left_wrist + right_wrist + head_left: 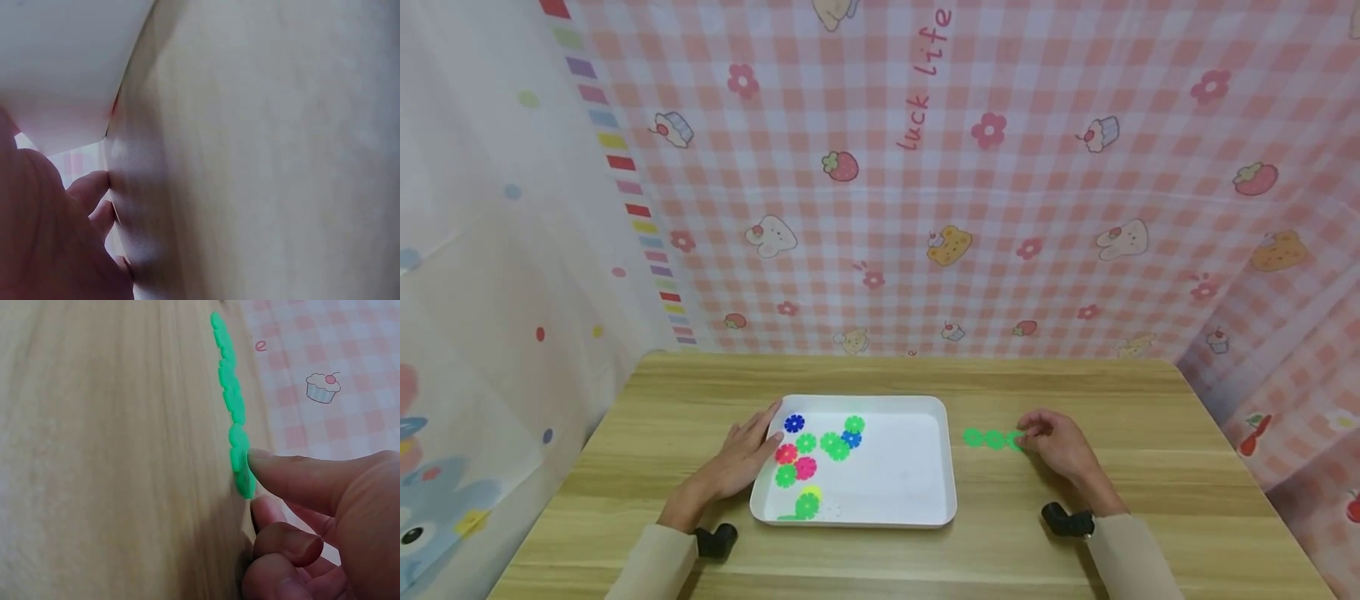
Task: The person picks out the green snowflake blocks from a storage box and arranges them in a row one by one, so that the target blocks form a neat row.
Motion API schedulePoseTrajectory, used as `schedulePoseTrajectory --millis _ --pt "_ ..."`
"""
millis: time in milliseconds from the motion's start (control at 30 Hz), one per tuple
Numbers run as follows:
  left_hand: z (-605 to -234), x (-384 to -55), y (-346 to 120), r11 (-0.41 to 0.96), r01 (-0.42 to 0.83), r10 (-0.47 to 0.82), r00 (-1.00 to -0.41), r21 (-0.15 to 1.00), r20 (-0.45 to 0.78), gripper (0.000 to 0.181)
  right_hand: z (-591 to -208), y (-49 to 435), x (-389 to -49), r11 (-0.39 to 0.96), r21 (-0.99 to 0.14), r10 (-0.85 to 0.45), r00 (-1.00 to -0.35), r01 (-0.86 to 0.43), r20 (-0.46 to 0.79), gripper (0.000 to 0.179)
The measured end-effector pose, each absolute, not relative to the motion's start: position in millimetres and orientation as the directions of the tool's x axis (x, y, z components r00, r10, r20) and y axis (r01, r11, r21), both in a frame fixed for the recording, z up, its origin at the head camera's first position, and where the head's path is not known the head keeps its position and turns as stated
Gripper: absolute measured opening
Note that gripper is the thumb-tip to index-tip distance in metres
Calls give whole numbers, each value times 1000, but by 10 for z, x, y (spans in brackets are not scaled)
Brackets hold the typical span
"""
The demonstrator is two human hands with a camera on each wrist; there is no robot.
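My left hand [742, 457] lies along the left side of a white tray [910, 517], its thumb over the rim. In the left wrist view, its other fingertips [94, 187] touch the wooden table outside the tray. Notched plastic snowflake discs in green, pink, red, blue and yellow lie in the tray's left half. To the right of the tray, three green snowflake discs [994, 439] lie in a row on the table. My right hand [1060, 446] pinches the rightmost green disc [240, 459], with the thumb against its face and the other fingers curled beneath.
The wooden table [1015, 550] ends at the back against a pink checked curtain [880, 217]. A white dotted curtain [572, 275] hangs at the left. Each wrist wears a black camera mount, one [718, 542] left and another [1066, 520] right.
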State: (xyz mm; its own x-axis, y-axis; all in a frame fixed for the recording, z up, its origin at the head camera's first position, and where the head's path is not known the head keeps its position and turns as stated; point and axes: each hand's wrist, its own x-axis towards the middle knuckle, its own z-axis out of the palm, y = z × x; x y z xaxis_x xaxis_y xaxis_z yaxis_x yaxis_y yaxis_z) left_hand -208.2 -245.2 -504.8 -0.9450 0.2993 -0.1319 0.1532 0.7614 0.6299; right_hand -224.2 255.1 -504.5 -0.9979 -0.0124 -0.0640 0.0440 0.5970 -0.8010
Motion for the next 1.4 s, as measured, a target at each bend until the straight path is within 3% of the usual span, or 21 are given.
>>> schedulePoseTrajectory --millis 233,533,700,867,1400 --pt "-5045 -2081 -2458 757 154 303 -944 635 -133 64 -4939 2490 -2283 620 -784 -36 -998 12 -43 18" --pt "-5049 -2075 -2455 754 149 297 -946 640 -129 64 -4655 2130 -2429 567 -820 -166 -986 -74 -26 26" --pt "-5034 -2069 -2444 753 144 298 -945 642 -138 65 -4511 1799 -2514 537 -834 -248 -969 -128 -10 19" --pt "-5033 -2075 -2451 759 144 295 -945 635 -138 65 -4435 1427 -2561 488 -868 -300 -952 -96 -64 14" --pt "-5032 -2077 -2462 750 145 298 -945 646 -134 64 -4681 736 -2597 470 -882 -449 -872 -45 -195 27"
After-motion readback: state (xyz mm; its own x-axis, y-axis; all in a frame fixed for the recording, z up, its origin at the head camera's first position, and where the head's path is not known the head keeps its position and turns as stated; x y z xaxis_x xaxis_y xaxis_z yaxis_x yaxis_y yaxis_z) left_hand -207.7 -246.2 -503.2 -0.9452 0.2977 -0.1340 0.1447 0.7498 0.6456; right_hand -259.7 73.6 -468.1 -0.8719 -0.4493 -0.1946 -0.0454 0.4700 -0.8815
